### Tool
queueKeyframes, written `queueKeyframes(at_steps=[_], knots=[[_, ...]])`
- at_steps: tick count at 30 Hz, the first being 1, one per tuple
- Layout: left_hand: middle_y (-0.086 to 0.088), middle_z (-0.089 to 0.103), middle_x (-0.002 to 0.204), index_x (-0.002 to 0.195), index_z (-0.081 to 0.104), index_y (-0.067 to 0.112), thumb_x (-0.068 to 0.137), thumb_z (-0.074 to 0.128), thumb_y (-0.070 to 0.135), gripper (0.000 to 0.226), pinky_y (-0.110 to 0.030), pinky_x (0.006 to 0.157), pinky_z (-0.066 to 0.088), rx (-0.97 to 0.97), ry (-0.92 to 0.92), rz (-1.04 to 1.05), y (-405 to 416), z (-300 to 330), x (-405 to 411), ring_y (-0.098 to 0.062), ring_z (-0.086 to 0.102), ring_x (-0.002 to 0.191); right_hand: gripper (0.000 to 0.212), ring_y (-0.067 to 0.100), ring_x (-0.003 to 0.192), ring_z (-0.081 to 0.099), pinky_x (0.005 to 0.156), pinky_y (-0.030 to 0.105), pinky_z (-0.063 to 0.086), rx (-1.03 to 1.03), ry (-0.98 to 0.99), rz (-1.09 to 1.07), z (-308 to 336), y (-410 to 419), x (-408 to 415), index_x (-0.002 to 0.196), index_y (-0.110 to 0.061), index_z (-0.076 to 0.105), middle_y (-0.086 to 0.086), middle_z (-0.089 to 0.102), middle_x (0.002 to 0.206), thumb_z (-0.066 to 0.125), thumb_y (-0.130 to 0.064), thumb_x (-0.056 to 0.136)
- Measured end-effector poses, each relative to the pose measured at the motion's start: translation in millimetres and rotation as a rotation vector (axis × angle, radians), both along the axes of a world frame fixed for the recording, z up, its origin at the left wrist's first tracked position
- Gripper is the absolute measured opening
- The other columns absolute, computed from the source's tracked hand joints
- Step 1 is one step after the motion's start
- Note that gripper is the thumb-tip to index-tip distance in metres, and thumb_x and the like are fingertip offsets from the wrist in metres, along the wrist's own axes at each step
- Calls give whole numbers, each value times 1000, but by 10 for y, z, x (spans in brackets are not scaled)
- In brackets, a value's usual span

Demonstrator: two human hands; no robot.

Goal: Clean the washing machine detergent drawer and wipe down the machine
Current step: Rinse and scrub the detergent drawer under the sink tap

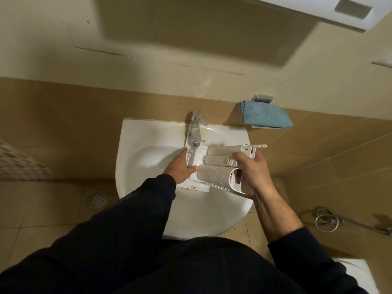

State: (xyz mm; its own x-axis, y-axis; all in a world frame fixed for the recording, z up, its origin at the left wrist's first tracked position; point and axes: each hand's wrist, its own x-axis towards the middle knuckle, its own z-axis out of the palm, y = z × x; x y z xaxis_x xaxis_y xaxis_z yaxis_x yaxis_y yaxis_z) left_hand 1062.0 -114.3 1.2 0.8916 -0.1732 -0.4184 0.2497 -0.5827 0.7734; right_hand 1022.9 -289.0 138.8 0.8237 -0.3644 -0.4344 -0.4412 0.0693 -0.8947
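Observation:
The white detergent drawer [214,166] is held upside down over the white sink [135,158], its ribbed underside facing me, just under the chrome tap [195,132]. My left hand [180,166] grips the drawer's left end by the front panel. My right hand [252,172] wraps around its right end, fingers over the top. Brown grime shows on the drawer's lower left edge. A blue microfibre cloth [265,114] lies on a metal wall holder to the right of the sink, away from both hands.
Beige tiled wall behind the sink. A round floor drain [98,199] sits left of the basin. A metal spray hose [331,221] lies coiled on the floor at right. A white cabinet [318,11] hangs overhead. A white fixture edge [358,272] shows bottom right.

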Motion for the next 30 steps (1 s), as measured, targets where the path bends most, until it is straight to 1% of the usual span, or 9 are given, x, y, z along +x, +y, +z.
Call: queueKeyframes(at_steps=[3,5,8,11,14,17,21,25,30], knots=[[-5,27,160,155,20,18,91,66,34,81,-35,114,29,-24,-2,26,17,-21,50,-25,31,144,43,25,55,60,43,34,51,-113,46,73,8,-56,3,112,0,54,17,66,91,74,-13,76],[-3,27,160,155,20,19,92,65,32,78,-34,113,28,-40,-4,27,10,-16,75,-24,30,144,80,31,97,68,83,51,58,-436,45,141,47,-93,-15,127,-1,51,20,65,120,84,-35,62],[-2,27,160,156,20,21,93,64,29,77,-33,114,27,-44,-24,3,4,-21,107,-23,29,145,126,32,150,11,121,50,17,-1106,-51,145,219,-103,-82,155,-5,9,19,12,162,86,-48,66],[-6,37,153,154,26,27,90,65,28,74,-35,112,34,16,-69,-49,8,-40,152,-26,38,138,100,33,149,15,120,50,20,-1408,-248,423,424,65,-22,153,-11,26,18,24,159,78,-48,76],[-10,47,140,146,39,28,89,67,29,64,-34,104,39,86,-98,-91,6,-18,231,-29,47,127,87,30,148,17,119,50,17,-1456,75,944,236,319,218,149,-23,34,11,28,158,70,-59,78],[-10,47,137,145,42,31,87,69,27,64,-33,103,38,117,-132,-116,28,18,294,-29,49,125,117,42,149,6,114,66,15,-1477,460,1178,-173,557,318,155,-21,12,15,8,163,73,-70,68],[-7,47,137,147,39,32,87,69,30,67,-35,105,39,160,-127,-152,65,-31,298,-28,50,124,139,51,145,11,106,72,25,-1459,681,1196,-520,641,339,157,-21,-7,20,-6,163,79,-70,60],[-8,34,154,147,39,23,93,62,32,60,-39,112,34,294,-134,-193,11,-144,91,-31,37,136,113,44,132,37,101,68,35,-1436,670,1218,-670,642,195,153,-27,21,19,29,150,74,-69,62],[-8,3,165,155,17,9,103,31,10,54,-36,123,12,279,-331,-235,-203,-125,-93,-23,5,151,104,43,124,42,98,65,37,-1463,673,1137,-660,586,211,148,-25,29,18,38,137,67,-71,64]])
